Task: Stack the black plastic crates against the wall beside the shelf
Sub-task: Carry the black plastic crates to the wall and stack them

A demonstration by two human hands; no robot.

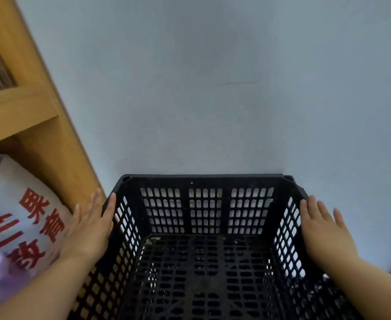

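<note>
A black plastic crate with perforated walls fills the lower middle of the head view, its far rim against the pale wall. My left hand lies flat along the crate's left rim, fingers stretched out, thumb edge touching the rim. On the right rim my right hand rests the same way, fingers spread and pointing toward the wall. Neither hand curls around the rim. The crate is empty, and through its grid floor another dark grid shows below.
A wooden shelf stands at the left, its side panel next to the crate's left rim. A white sack with red lettering sits on a lower shelf level, just behind my left hand.
</note>
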